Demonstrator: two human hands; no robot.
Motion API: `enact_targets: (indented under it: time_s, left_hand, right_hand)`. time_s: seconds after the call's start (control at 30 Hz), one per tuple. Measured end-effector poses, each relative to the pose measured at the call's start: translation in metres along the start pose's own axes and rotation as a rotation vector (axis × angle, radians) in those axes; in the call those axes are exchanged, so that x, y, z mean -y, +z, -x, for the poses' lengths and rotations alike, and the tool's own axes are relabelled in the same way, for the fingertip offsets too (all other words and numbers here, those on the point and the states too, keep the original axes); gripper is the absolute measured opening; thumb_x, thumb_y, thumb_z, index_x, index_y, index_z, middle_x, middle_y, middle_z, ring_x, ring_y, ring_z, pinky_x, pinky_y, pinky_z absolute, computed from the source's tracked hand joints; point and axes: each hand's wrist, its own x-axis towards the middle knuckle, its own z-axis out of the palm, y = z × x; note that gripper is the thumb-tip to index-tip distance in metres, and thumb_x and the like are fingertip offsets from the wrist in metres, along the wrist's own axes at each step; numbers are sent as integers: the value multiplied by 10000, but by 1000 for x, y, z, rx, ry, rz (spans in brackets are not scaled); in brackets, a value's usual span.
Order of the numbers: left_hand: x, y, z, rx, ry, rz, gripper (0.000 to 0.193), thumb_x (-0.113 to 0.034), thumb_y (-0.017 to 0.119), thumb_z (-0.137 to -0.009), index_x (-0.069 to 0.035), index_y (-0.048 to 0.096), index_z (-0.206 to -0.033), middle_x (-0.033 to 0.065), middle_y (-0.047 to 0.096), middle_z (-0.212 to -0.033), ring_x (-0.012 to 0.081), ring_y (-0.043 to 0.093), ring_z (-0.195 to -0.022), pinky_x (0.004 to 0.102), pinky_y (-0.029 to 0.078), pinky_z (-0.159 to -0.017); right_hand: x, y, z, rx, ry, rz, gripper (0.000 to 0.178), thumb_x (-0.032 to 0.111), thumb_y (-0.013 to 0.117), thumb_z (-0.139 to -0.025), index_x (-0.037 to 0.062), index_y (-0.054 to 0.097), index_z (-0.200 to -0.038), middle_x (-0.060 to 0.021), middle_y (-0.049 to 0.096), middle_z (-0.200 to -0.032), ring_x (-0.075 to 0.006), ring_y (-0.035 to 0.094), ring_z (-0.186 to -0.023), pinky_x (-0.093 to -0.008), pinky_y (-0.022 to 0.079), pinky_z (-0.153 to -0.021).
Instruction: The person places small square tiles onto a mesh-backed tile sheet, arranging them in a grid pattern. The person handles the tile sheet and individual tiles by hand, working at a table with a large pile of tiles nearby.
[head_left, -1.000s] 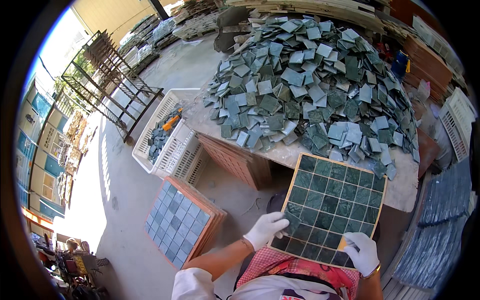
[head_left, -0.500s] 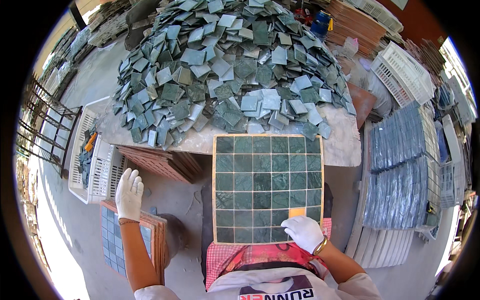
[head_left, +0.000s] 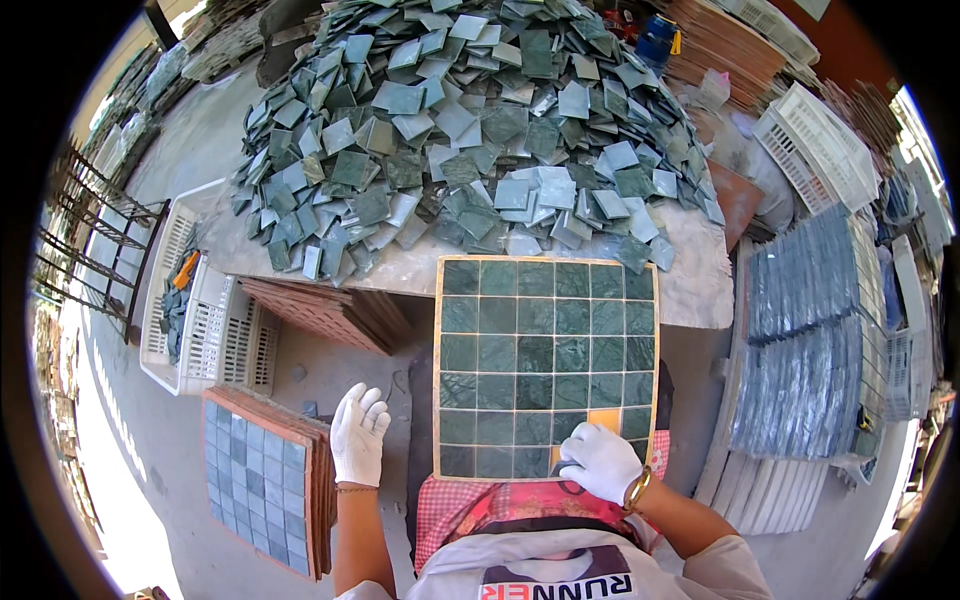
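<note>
A square tray (head_left: 437, 380) with a pale rim lies over my lap, filled with rows of dark green square tiles (head_left: 535, 352). One square near its lower right shows bare orange-yellow base (head_left: 605, 415). My right hand (head_left: 603, 462), in a white glove, is over the bottom row, its fingertips closed on the dark edge of a tile (head_left: 569, 465). A strip of yellow base shows beside that tile; my fingers hide the rest. My left hand (head_left: 360, 437), also gloved, is raised left of the tray, fingers slightly bent and thumb apart, with nothing in it.
A heap of loose green tiles (head_left: 480, 150) covers the table (head_left: 690, 285) ahead. At left stand a white crate (head_left: 205, 335) and a stack of tiled boards (head_left: 255, 470). Plastic-wrapped tile stacks (head_left: 800, 330) line the right; a white crate (head_left: 815, 145) lies behind them.
My left hand has come right and down, closer to the tray. My right hand has shifted slightly down, and yellow base now shows by its fingertips in the bottom row.
</note>
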Motion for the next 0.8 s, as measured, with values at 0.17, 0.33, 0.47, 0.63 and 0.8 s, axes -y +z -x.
enact_targets:
  time_s: [0.17,0.33,0.47,0.63,0.8]
  left_hand:
    - [4,-10,4,-17,29,-2,385,-244,516,-976,-3,494,-1275,123,584,-1138,162,584,-900,281,504,-787]
    - [14,-5,5,-37,-11,-5,383,-250,528,-969,-3,503,-1261,125,595,-1109,161,591,-883,278,505,-773]
    - [17,-1,4,24,-19,-56,404,-267,523,-971,-8,494,-1279,114,576,-1152,162,572,-927,280,484,-816]
    - [19,9,6,49,10,-106,379,-253,515,-975,-13,503,-1268,110,591,-1133,159,582,-913,280,492,-791]
    - [25,16,18,49,158,-307,321,-172,492,-963,10,546,-1221,114,624,-1090,169,602,-887,281,493,-790]
  right_hand:
    - [-6,-3,10,-11,294,-462,250,256,637,-838,84,577,-1010,-125,634,-845,-313,632,-783,-413,501,-671]
    - [-10,16,28,-267,188,-214,293,228,675,-819,75,575,-1047,-106,638,-833,-303,638,-720,-395,516,-631]
    - [-14,12,31,-388,23,-94,335,243,692,-784,102,594,-1072,-98,598,-911,-294,606,-826,-393,505,-729]
    - [-15,30,26,-195,-141,-4,311,216,660,-810,113,605,-1098,-92,605,-991,-284,601,-894,-384,502,-774]
    - [-34,6,19,-341,-88,-118,254,184,643,-835,105,623,-1075,-101,635,-956,-294,628,-840,-384,524,-728]
